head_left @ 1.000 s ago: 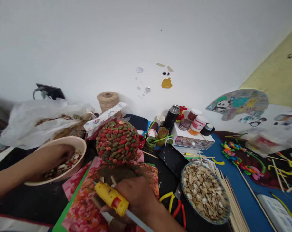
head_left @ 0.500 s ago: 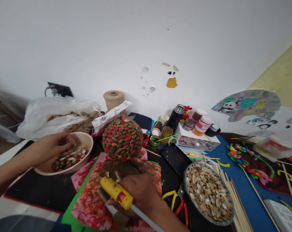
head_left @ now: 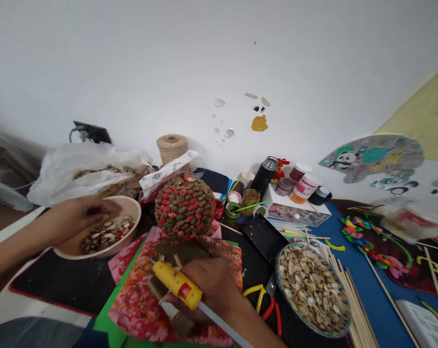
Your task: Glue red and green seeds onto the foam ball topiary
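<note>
My right hand is closed around a yellow glue gun with a pale glue stick at its back. The gun's nozzle points left over a pink and red patterned sheet. My left hand hovers over a pink bowl of red, green and pale shells, its fingers pinched together on something I cannot make out. Between the hands stands a ball covered in red and green shells.
A patterned bowl of plain shells sits to the right with wooden sticks and yellow-red pliers beside it. Paint jars, a black flask, a twine spool and a plastic bag line the wall.
My left hand has lifted out of the pink bowl with its fingers pinched. The view has shifted a little to the left. My right hand keeps the glue gun in place.
</note>
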`<state>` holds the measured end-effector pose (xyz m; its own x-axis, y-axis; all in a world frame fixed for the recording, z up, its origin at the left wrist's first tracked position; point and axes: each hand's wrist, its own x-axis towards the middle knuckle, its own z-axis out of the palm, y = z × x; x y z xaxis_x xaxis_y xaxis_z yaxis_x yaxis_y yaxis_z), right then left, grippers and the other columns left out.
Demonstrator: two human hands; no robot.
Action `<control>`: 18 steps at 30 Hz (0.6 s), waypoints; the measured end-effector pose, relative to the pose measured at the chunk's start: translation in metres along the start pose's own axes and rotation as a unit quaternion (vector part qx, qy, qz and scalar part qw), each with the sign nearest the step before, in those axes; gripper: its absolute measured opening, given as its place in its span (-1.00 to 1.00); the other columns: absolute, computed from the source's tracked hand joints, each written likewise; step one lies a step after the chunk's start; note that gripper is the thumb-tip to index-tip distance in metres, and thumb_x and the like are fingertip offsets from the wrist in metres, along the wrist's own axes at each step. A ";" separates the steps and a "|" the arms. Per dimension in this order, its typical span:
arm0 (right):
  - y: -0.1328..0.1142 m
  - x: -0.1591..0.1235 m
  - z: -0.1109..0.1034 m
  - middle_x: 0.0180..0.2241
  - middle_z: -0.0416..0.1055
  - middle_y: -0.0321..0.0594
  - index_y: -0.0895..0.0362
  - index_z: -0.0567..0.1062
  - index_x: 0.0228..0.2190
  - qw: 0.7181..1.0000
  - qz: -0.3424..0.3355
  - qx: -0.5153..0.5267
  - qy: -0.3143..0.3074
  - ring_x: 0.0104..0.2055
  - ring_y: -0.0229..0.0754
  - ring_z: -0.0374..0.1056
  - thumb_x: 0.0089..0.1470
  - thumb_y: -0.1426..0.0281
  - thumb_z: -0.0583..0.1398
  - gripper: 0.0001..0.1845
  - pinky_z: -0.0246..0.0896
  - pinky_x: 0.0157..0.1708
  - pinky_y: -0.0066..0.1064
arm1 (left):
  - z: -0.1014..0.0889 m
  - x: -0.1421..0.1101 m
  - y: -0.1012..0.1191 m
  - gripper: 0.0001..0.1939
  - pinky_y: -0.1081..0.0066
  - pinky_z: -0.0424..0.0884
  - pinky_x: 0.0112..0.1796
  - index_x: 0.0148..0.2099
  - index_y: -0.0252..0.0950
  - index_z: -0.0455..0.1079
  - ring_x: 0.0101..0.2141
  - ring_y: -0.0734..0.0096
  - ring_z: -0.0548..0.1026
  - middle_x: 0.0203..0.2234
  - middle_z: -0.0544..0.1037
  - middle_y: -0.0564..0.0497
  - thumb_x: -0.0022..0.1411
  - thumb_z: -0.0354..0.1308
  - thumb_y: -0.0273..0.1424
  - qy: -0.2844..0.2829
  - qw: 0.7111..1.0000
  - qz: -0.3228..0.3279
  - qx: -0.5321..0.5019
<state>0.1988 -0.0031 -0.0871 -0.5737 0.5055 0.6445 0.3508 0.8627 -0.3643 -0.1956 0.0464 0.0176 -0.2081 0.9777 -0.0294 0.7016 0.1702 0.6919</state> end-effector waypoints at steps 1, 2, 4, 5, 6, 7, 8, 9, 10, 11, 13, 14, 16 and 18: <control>0.000 0.000 0.000 -0.50 0.61 -0.31 0.03 0.53 -0.32 1.000 -0.002 0.004 0.009 -0.54 -0.17 0.56 0.56 -0.26 0.06 -0.30 0.21 -0.58 -0.31 | -0.002 0.000 0.003 -0.40 0.25 0.66 -0.09 -0.33 -0.12 0.75 -0.17 -0.14 0.75 -0.26 0.87 -0.07 -0.37 0.59 0.17 -0.004 1.000 -0.004 0.008; 0.000 0.001 0.000 -0.50 0.60 -0.31 0.03 0.53 -0.31 1.000 -0.002 0.009 0.019 -0.55 -0.18 0.55 0.56 -0.26 0.05 -0.30 0.20 -0.58 -0.31 | -0.003 -0.002 0.006 -0.38 0.23 0.67 -0.09 -0.33 -0.12 0.76 -0.15 -0.17 0.75 -0.24 0.87 -0.10 -0.38 0.58 0.19 -0.001 1.000 -0.010 0.009; -0.001 0.001 -0.001 -0.51 0.60 -0.31 0.02 0.52 -0.31 0.999 0.002 0.024 0.034 -0.55 -0.18 0.54 0.57 -0.27 0.03 -0.29 0.20 -0.58 -0.32 | -0.003 -0.008 0.015 -0.31 0.21 0.69 -0.09 -0.30 -0.13 0.76 -0.11 -0.19 0.76 -0.22 0.87 -0.12 -0.40 0.58 0.25 0.020 0.999 -0.032 -0.016; -0.002 0.002 -0.001 -0.51 0.60 -0.31 0.02 0.51 -0.32 0.999 0.008 0.032 0.036 -0.54 -0.18 0.53 0.57 -0.27 0.03 -0.29 0.21 -0.57 -0.32 | -0.002 -0.014 0.020 -0.29 0.21 0.71 -0.09 -0.29 -0.13 0.75 -0.10 -0.17 0.76 -0.21 0.87 -0.12 -0.41 0.59 0.27 0.031 0.997 -0.046 -0.045; -0.003 0.002 -0.002 -0.50 0.60 -0.31 0.01 0.51 -0.31 0.998 0.016 0.041 0.033 -0.54 -0.18 0.53 0.57 -0.27 0.02 -0.29 0.22 -0.56 -0.32 | 0.001 -0.020 0.027 -0.28 0.20 0.72 -0.09 -0.28 -0.13 0.75 -0.11 -0.15 0.77 -0.20 0.87 -0.11 -0.42 0.62 0.25 0.035 0.994 -0.061 -0.080; -0.003 0.002 -0.003 -0.51 0.59 -0.31 0.01 0.51 -0.31 0.998 0.024 0.049 0.031 -0.54 -0.17 0.52 0.58 -0.27 0.01 -0.29 0.23 -0.55 -0.32 | 0.004 -0.027 0.034 -0.29 0.21 0.74 -0.11 -0.27 -0.13 0.75 -0.13 -0.11 0.77 -0.21 0.86 -0.11 -0.44 0.65 0.22 0.035 0.990 -0.075 -0.116; -0.004 0.003 -0.004 -0.51 0.58 -0.31 0.00 0.52 -0.32 0.997 0.035 0.057 0.028 -0.54 -0.17 0.51 0.58 -0.28 0.00 -0.28 0.24 -0.54 -0.32 | 0.009 -0.034 0.043 -0.30 0.22 0.75 -0.15 -0.28 -0.13 0.75 -0.16 -0.08 0.78 -0.23 0.86 -0.11 -0.47 0.68 0.17 0.037 0.984 -0.092 -0.151; -0.005 0.003 -0.005 -0.52 0.56 -0.31 0.00 0.51 -0.33 0.997 0.045 0.064 0.028 -0.54 -0.17 0.49 0.58 -0.28 -0.01 -0.27 0.24 -0.54 -0.32 | 0.014 -0.041 0.051 -0.30 0.24 0.75 -0.20 -0.29 -0.13 0.75 -0.21 -0.06 0.78 -0.25 0.85 -0.11 -0.51 0.70 0.12 0.039 0.974 -0.111 -0.192; -0.006 0.004 -0.006 -0.53 0.55 -0.30 0.00 0.51 -0.34 0.995 0.055 0.070 0.034 -0.55 -0.18 0.48 0.59 -0.28 -0.03 -0.25 0.25 -0.53 -0.33 | 0.019 -0.048 0.060 -0.31 0.25 0.75 -0.26 -0.29 -0.13 0.76 -0.25 -0.04 0.77 -0.27 0.85 -0.12 -0.55 0.72 0.06 0.040 0.963 -0.134 -0.230; -0.007 0.005 -0.008 -0.53 0.55 -0.29 0.01 0.51 -0.36 0.994 0.064 0.074 0.042 -0.54 -0.18 0.48 0.59 -0.29 -0.04 -0.23 0.25 -0.51 -0.34 | 0.024 -0.054 0.068 -0.32 0.26 0.75 -0.31 -0.31 -0.13 0.76 -0.28 -0.02 0.77 -0.27 0.85 -0.13 -0.60 0.73 0.00 0.039 0.952 -0.150 -0.263; -0.008 0.008 -0.013 -0.52 0.56 -0.26 0.02 0.53 -0.39 0.992 0.082 0.077 0.065 -0.51 -0.18 0.51 0.60 -0.30 -0.08 -0.17 0.27 -0.49 -0.35 | 0.033 -0.065 0.083 -0.38 0.33 0.73 -0.36 -0.34 -0.14 0.77 -0.30 0.04 0.76 -0.24 0.85 -0.14 -0.61 0.73 -0.09 0.033 0.941 -0.151 -0.300; -0.009 0.010 -0.017 -0.50 0.58 -0.23 0.03 0.55 -0.39 0.990 0.093 0.082 0.072 -0.48 -0.17 0.54 0.60 -0.30 -0.09 -0.15 0.29 -0.47 -0.36 | 0.038 -0.069 0.090 -0.41 0.36 0.72 -0.37 -0.37 -0.13 0.77 -0.30 0.07 0.76 -0.25 0.84 -0.13 -0.61 0.73 -0.13 0.032 0.940 -0.142 -0.309; -0.012 0.014 -0.025 -0.47 0.62 -0.20 0.04 0.59 -0.39 0.982 0.126 0.113 0.083 -0.43 -0.15 0.59 0.61 -0.29 -0.09 -0.12 0.37 -0.41 -0.35 | 0.046 -0.075 0.100 -0.47 0.36 0.73 -0.36 -0.39 -0.12 0.76 -0.30 0.10 0.75 -0.26 0.82 -0.11 -0.57 0.73 -0.19 0.027 0.943 -0.112 -0.313; -0.015 0.017 -0.033 -0.44 0.64 -0.17 0.06 0.63 -0.37 0.972 0.155 0.151 0.094 -0.40 -0.13 0.62 0.62 -0.27 -0.04 -0.15 0.45 -0.37 -0.35 | 0.054 -0.078 0.109 -0.53 0.32 0.74 -0.35 -0.38 -0.12 0.76 -0.31 0.11 0.75 -0.25 0.81 -0.12 -0.45 0.72 -0.15 0.030 0.954 -0.064 -0.291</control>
<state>0.2084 -0.0080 -0.0491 -0.3207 0.7541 0.5732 0.2357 0.6496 -0.7228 -0.0658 -0.0051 0.0564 -0.3171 0.9417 -0.1121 0.1737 0.1738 0.9693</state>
